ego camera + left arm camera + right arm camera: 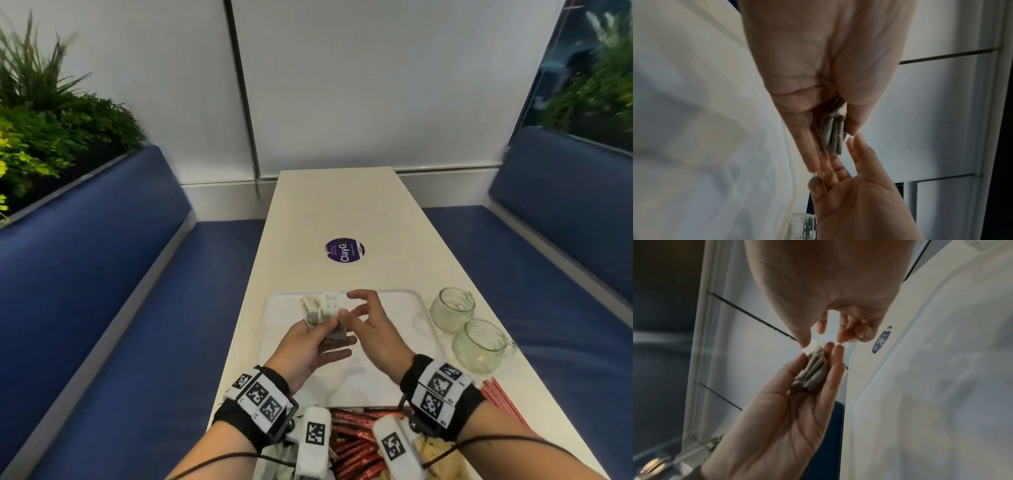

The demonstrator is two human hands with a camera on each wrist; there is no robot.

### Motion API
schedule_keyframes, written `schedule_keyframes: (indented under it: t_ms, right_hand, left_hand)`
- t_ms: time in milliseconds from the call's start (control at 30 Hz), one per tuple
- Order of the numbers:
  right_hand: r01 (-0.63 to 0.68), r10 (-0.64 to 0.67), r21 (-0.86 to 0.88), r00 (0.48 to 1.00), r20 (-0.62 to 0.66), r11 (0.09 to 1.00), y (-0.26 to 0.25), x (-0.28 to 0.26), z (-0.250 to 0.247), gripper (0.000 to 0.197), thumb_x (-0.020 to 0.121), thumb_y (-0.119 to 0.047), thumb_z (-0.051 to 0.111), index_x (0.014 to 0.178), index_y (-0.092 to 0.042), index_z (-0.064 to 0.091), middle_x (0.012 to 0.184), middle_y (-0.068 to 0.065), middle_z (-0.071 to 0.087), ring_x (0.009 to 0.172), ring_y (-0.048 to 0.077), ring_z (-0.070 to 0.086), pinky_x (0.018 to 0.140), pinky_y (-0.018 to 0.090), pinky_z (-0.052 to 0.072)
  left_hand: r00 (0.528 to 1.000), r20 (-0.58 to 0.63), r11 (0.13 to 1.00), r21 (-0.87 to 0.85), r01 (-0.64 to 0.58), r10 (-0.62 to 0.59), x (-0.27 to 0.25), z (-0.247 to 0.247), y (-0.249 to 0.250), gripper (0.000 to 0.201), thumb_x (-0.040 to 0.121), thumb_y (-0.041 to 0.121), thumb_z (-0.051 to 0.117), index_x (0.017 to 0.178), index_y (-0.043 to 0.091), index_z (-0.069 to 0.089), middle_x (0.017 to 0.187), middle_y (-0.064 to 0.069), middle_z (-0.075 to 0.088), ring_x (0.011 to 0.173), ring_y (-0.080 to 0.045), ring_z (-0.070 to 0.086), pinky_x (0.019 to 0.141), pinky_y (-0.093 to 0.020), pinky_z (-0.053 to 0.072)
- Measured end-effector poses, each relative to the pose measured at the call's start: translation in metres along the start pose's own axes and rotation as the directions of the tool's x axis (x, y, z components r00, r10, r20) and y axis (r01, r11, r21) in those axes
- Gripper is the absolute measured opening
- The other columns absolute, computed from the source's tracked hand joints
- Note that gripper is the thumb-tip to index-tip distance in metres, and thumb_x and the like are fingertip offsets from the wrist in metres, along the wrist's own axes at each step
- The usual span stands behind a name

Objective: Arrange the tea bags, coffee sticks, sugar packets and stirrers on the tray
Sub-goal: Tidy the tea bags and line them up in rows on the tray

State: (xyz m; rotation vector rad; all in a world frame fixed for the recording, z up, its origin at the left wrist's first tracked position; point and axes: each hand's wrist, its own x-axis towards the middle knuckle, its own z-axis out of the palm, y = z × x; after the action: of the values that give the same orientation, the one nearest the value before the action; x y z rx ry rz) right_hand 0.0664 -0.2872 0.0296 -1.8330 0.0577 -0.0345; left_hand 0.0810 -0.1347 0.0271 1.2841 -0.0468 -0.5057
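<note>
Above the white tray [394,342], my left hand [323,342] holds a small stack of grey-brown tea bags [333,331] between thumb and fingers; the same stack of tea bags [833,138] shows edge-on in the left wrist view. My right hand [361,313] hovers just right of the stack with its fingers loosely spread. Its thumb tip is at the white top of the tea bags [813,368] and grips nothing. More tea bags [313,306] lie at the tray's far left corner. Red coffee sticks [356,442] lie heaped below my wrists.
Two glass cups [452,308] [479,346] stand right of the tray. Thin red-and-white sticks [503,401] lie near the table's right edge, and pale brown packets [435,452] beside the coffee sticks. A purple sticker [345,250] marks the table's middle. Blue benches flank the narrow table.
</note>
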Motion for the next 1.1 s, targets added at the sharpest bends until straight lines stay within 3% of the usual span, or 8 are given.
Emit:
schedule_keyframes:
  t_ms: [100,267,500,600,733,867,1000,1100]
  right_hand:
    - [0.04,-0.04,-0.007,0.999,0.01,0.999,-0.007,0.009,-0.006,0.013,0.092,-0.033,0.062,0.105,-0.032,0.061,0.089,-0.006,0.062,0.069,0.011,0.055,0.069,0.025,0.045]
    - [0.096,-0.097,-0.027,0.995,-0.024,0.995,-0.013,0.018,-0.005,0.005,0.085,-0.029,0.072,0.085,-0.024,0.072,0.087,-0.003,0.069,0.061,0.012,0.05,0.063,0.025,0.045]
    - [-0.019,0.014,-0.023,0.98,-0.197,1.0,-0.005,0.04,0.0,0.021,0.084,-0.022,0.069,0.074,-0.008,0.056,0.069,0.006,0.063,0.061,0.02,0.057,0.056,0.035,0.052]
    - [-0.092,0.072,-0.119,0.984,-0.163,0.989,0.002,0.052,0.012,0.021,0.083,-0.022,0.066,0.072,-0.01,0.054,0.075,0.011,0.065,0.069,0.03,0.065,0.065,0.043,0.057]
    - [-0.141,0.14,-0.011,0.986,-0.088,0.99,0.002,0.067,0.03,0.013,0.086,-0.012,0.059,0.086,0.001,0.059,0.077,0.015,0.071,0.067,0.031,0.07,0.068,0.044,0.06]
    - [-0.15,0.15,0.052,0.989,0.016,0.987,0.005,0.084,0.041,0.013,0.093,-0.013,0.054,0.092,-0.004,0.064,0.079,0.016,0.071,0.067,0.028,0.069,0.073,0.047,0.06]
    - [-0.093,0.087,-0.155,0.995,-0.046,0.983,0.021,0.111,0.041,0.015,0.09,-0.02,0.063,0.105,-0.018,0.06,0.089,0.003,0.064,0.075,0.015,0.061,0.068,0.028,0.048]
    - [-0.08,0.093,-0.172,0.993,0.068,0.982,0.034,0.136,0.047,0.004,0.09,-0.019,0.064,0.091,-0.015,0.066,0.084,-0.003,0.063,0.071,0.01,0.057,0.064,0.022,0.043]
  left_hand:
    - [1.0,-0.02,0.999,0.044,0.007,-0.006,0.0,-0.002,-0.003,0.023,0.099,0.014,0.056,0.118,0.005,0.064,0.112,-0.019,0.07,0.102,-0.034,0.07,0.084,-0.04,0.058]
    - [0.996,-0.074,0.994,0.103,-0.032,0.04,0.002,-0.009,-0.005,0.026,0.094,0.021,0.065,0.116,0.007,0.066,0.105,-0.011,0.072,0.098,-0.029,0.072,0.079,-0.039,0.06]
    - [0.917,-0.321,0.949,0.28,-0.146,0.236,0.022,-0.029,-0.011,0.023,0.098,0.03,0.058,0.111,0.013,0.065,0.099,-0.013,0.071,0.083,-0.025,0.071,0.072,-0.038,0.062]
    - [0.919,-0.25,0.886,0.43,-0.176,0.304,0.031,-0.031,-0.013,0.019,0.098,0.032,0.058,0.111,0.022,0.066,0.09,0.0,0.072,0.081,-0.019,0.071,0.077,-0.04,0.06]
    - [0.936,-0.206,0.817,0.564,-0.123,0.284,0.046,-0.029,-0.011,0.011,0.096,0.03,0.06,0.087,0.026,0.067,0.07,0.002,0.067,0.066,-0.019,0.063,0.073,-0.037,0.055]
    - [0.935,-0.297,0.897,0.441,-0.045,0.193,0.069,-0.043,-0.01,0.014,0.096,0.023,0.061,0.097,0.011,0.069,0.088,-0.01,0.074,0.081,-0.027,0.072,0.074,-0.037,0.061]
    - [0.937,-0.346,0.978,0.204,0.029,0.044,0.083,-0.058,-0.005,0.017,0.1,0.012,0.054,0.105,0.004,0.068,0.086,-0.014,0.075,0.073,-0.021,0.072,0.066,-0.028,0.059]
    - [0.943,-0.333,0.985,0.166,0.046,0.012,0.09,-0.074,-0.006,0.017,0.1,0.011,0.054,0.106,0.002,0.067,0.084,-0.013,0.075,0.073,-0.022,0.074,0.062,-0.027,0.058]
